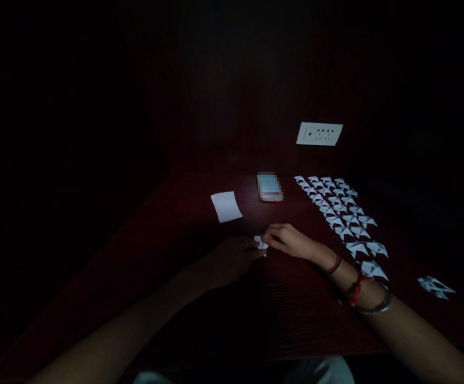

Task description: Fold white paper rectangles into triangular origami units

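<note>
A small piece of folded white paper [261, 242] lies on the dark red table between my two hands. My left hand [232, 260] comes in from the left, its thumb and fingers gripping the paper's left and lower edges. From the other side my right hand [290, 240] pinches the paper's right edge with bent fingers. The fingers cover part of the paper, so its full shape is hidden. Beyond my left hand sits a stack of white paper sheets [227, 206].
Several folded white paper shapes [337, 207] stand in rows at the right. A pixelated phone-like object [269, 186] lies near the back wall, below a white wall socket [319, 134]. Thin whitish scraps [436, 287] lie far right. The table's front edge [252, 362] is above my knees.
</note>
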`<state>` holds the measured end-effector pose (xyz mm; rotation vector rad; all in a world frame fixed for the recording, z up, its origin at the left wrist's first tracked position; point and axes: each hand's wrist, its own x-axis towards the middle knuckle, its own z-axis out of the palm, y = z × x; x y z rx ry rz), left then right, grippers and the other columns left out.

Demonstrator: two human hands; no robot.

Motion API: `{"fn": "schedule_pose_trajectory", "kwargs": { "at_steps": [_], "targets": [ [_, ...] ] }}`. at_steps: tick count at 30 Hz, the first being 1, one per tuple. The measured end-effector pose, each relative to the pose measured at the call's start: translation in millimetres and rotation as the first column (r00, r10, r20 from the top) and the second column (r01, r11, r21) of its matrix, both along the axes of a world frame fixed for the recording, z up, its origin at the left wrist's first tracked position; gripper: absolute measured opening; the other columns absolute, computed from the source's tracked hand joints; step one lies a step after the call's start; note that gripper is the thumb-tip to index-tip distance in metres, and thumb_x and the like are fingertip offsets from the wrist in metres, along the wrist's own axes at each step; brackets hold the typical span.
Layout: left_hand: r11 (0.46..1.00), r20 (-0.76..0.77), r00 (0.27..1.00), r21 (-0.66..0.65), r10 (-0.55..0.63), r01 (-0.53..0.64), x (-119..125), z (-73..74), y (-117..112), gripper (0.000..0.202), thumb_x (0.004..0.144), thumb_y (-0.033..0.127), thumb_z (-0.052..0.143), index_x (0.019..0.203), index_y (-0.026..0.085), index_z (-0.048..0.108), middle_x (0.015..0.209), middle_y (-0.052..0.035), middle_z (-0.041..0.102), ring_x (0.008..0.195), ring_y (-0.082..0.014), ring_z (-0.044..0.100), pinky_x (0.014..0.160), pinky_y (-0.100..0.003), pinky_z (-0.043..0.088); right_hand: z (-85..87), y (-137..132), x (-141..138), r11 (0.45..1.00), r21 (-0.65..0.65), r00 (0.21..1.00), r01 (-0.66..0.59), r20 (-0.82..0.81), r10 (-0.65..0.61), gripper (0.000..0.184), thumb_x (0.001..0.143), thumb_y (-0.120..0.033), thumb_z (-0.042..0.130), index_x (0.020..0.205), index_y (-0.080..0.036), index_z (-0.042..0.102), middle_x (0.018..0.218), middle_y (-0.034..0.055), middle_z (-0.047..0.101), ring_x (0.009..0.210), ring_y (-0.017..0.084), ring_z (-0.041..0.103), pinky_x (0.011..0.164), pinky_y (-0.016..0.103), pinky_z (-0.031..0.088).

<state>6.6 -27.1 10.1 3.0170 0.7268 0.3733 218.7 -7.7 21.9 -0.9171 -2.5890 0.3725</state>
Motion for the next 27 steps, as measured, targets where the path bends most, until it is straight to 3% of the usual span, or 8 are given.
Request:
{"fn": "schedule_pose_trajectory", "kwargs": {
  "at_steps": [15, 22, 27],
  "targets": [
    [0.999, 0.003, 0.999, -0.016, 0.049, -0.049, 3.4, 2.5, -2.7, 0.037, 0.084, 0.017, 0.038, 0.119, 0.026, 0.039, 0.118, -0.0004, 0.045, 0.106, -0.0165, 0.041, 0.089, -0.033, 0.034, -0.5, -0.6, -2.1, 0.999, 0.035, 1.000, -0.012, -0.025, 0.013, 0.016, 0.083, -0.020, 0.040, 0.074, -0.014, 0.053, 0.073, 0.0033, 0.054, 0.066, 0.011, 0.049, 0.062, 0.021, 0.038],
    [0.999, -0.001, 0.999, -0.013, 0.049, -0.049, 0.2, -0.3, -3.9, 0.044, 0.080, 0.012, 0.041, 0.122, 0.025, 0.036, 0.123, -0.0014, 0.042, 0.110, -0.0177, 0.039, 0.090, -0.034, 0.034, -0.1, -9.1, 3.6, 0.998, 0.043, 0.991, 0.055, -0.126, -0.050, 0.016, 0.083, -0.022, 0.042, 0.084, -0.014, 0.056, 0.079, 0.0045, 0.055, 0.072, 0.011, 0.051, 0.066, 0.022, 0.041],
    [0.998, -0.039, 0.998, -0.044, 0.053, -0.054, -9.3, 5.6, 0.6, 0.041, 0.082, 0.012, 0.038, 0.121, 0.027, 0.037, 0.127, 0.0019, 0.037, 0.116, -0.0163, 0.034, 0.092, -0.033, 0.033, 9.1, -19.1, 12.8, 0.996, 0.084, 0.996, -0.032, -0.076, 0.039, 0.019, 0.082, -0.020, 0.044, 0.089, -0.016, 0.060, 0.087, 0.0047, 0.056, 0.078, 0.011, 0.053, 0.070, 0.022, 0.043]
  ]
}}
